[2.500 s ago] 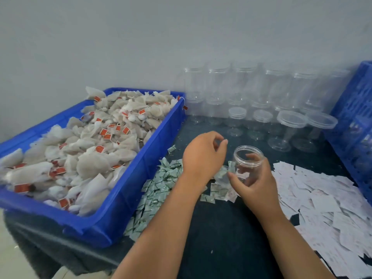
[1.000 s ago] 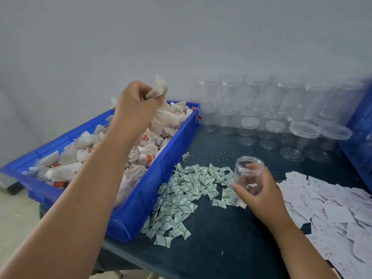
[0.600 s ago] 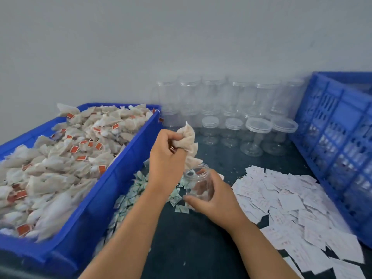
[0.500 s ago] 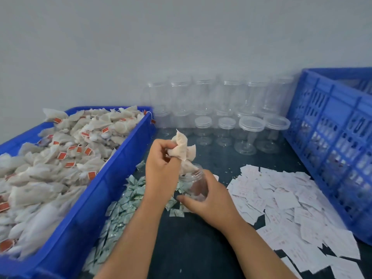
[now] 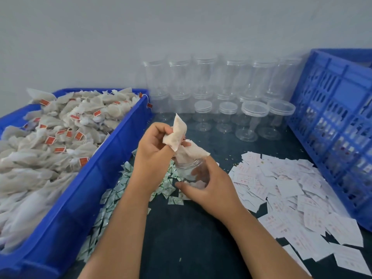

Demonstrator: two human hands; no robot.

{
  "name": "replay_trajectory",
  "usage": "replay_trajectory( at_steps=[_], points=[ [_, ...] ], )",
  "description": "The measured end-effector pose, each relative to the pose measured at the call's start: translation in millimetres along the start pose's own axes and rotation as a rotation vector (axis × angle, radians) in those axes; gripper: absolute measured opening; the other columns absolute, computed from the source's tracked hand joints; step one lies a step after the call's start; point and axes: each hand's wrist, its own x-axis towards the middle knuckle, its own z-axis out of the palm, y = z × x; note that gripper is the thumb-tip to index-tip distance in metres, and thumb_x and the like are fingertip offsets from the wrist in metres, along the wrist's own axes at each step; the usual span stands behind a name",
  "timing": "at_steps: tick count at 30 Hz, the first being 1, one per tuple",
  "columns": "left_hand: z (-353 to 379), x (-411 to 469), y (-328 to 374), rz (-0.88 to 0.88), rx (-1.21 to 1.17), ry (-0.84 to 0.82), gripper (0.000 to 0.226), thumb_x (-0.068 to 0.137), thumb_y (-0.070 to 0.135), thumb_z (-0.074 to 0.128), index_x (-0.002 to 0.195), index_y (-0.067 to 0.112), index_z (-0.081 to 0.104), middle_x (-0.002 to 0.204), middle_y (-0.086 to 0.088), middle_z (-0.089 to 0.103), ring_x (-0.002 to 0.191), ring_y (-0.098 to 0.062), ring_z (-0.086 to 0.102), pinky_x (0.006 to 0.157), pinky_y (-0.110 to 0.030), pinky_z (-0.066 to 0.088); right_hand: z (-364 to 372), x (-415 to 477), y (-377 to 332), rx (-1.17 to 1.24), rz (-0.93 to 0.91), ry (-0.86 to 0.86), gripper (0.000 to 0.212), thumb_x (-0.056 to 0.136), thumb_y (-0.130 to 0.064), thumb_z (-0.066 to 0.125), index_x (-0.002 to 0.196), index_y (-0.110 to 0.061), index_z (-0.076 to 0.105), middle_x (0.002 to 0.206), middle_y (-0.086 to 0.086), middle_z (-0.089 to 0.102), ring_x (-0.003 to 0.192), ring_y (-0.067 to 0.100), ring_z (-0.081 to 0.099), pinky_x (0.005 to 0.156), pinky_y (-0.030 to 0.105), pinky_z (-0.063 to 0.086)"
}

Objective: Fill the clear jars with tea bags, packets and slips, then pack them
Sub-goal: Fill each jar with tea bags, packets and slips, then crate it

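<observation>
Spillage is looking like the main risk in the head view: the tea bags (image 5: pixel 182 141) are bunching above the narrow mouth of the jar (image 5: pixel 190 170), one corner already lying across the rim, so a quick push could be sending a bag over the side onto the packets (image 5: pixel 120 190), or tipping the light jar. The left hand (image 5: pixel 155 156) is hovering over the jar with its wrist bent downward, thumb and fingers pinching the tea bags and feeding them in. The right hand (image 5: pixel 209 188) is wrapping around the jar from the near side, thumb across its lower front, gripping it and holding it upright near the middle of the tabletop (image 5: pixel 191 228). The jar is sitting between the packets on its left and the slips (image 5: pixel 291 194) spreading toward the right edge. A blue bin (image 5: pixel 84 194) of tea bags is filling the left edge, empty jars (image 5: pixel 221 93) are standing along the back edge, and a blue crate (image 5: pixel 332 121) is occupying the back right corner.
</observation>
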Motion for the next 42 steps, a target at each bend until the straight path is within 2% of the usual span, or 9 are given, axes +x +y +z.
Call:
replay_trajectory(
  at_steps=[3,8,11,16,25,32,35,39,42],
  points=[
    [-1,0,-4,-0.001,0.260,0.019,0.021,0.087,0.015,0.069,0.088,0.035,0.062,0.086,0.011,0.071,0.080,-0.005,0.070,0.067,-0.022,0.055,-1,1,-1,0.004,-0.004,0.029,0.065,0.065,-0.076,0.079,0.120,-0.053,0.053,0.102,-0.026,0.068,0.094,0.000,0.067,0.074,0.017,0.050],
    [-6,0,-10,-0.101,0.508,-0.139,0.026,0.090,0.012,0.074,0.090,0.036,0.063,0.097,0.016,0.073,0.085,-0.014,0.071,0.074,-0.034,0.060,-3,-1,0,-0.060,-0.020,0.049,0.054,0.066,-0.073,0.080,0.109,-0.058,0.051,0.101,-0.035,0.068,0.091,-0.006,0.067,0.069,0.011,0.044],
    [-15,3,-9,-0.214,0.398,-0.205,0.021,0.085,0.014,0.071,0.088,0.033,0.062,0.109,0.016,0.075,0.095,-0.013,0.072,0.083,-0.041,0.060,-2,-1,1,-0.093,-0.071,0.057,0.054,0.068,-0.069,0.081,0.112,-0.056,0.052,0.101,-0.036,0.065,0.092,-0.005,0.064,0.068,0.012,0.044],
    [-18,0,-9,-0.218,0.411,-0.115,0.012,0.076,0.019,0.067,0.078,0.025,0.056,0.079,-0.009,0.062,0.070,-0.018,0.049,0.064,-0.041,0.044,0,0,2,-0.085,-0.089,0.012,0.061,0.069,-0.067,0.083,0.119,-0.054,0.052,0.106,-0.038,0.063,0.098,-0.006,0.062,0.075,0.008,0.045],
    [-7,-1,-10,-0.130,0.118,0.088,0.042,0.098,0.043,0.071,0.086,0.009,0.049,0.086,-0.010,0.062,0.081,-0.023,0.062,0.073,-0.033,0.058,1,-1,0,0.106,0.010,-0.038,0.064,0.072,-0.060,0.088,0.125,-0.055,0.052,0.107,-0.029,0.072,0.097,-0.003,0.070,0.081,0.017,0.053],
    [-5,-4,-2,-0.055,0.209,0.149,0.045,0.089,0.055,0.071,0.085,0.014,0.052,0.075,0.003,0.051,0.067,-0.011,0.042,0.057,-0.021,0.041,1,-1,-3,0.214,0.009,-0.023,0.068,0.072,-0.057,0.089,0.129,-0.057,0.052,0.125,-0.032,0.069,0.112,-0.007,0.069,0.085,0.014,0.053],
    [-6,-5,4,-0.037,0.080,0.236,0.050,0.089,0.051,0.073,0.088,0.007,0.050,0.081,-0.003,0.052,0.075,-0.021,0.046,0.066,-0.031,0.044,2,-1,-2,0.221,0.010,-0.023,0.067,0.072,-0.055,0.090,0.128,-0.054,0.053,0.125,-0.030,0.071,0.113,-0.007,0.069,0.085,0.011,0.053],
    [-13,-6,3,0.000,0.413,-0.007,0.037,0.093,0.044,0.074,0.078,0.018,0.052,0.072,0.001,0.057,0.064,-0.015,0.048,0.054,-0.031,0.043,3,-1,-1,0.134,0.003,-0.019,0.066,0.074,-0.054,0.091,0.128,-0.053,0.053,0.115,-0.025,0.073,0.101,-0.003,0.072,0.078,0.008,0.050],
    [-14,-8,1,0.008,0.561,-0.146,0.030,0.099,0.037,0.070,0.081,0.017,0.058,0.077,0.001,0.066,0.071,-0.017,0.062,0.063,-0.040,0.052,2,0,1,0.104,0.007,-0.034,0.064,0.076,-0.053,0.091,0.128,-0.050,0.054,0.113,-0.021,0.073,0.100,-0.001,0.072,0.080,0.015,0.053]
  ],
)
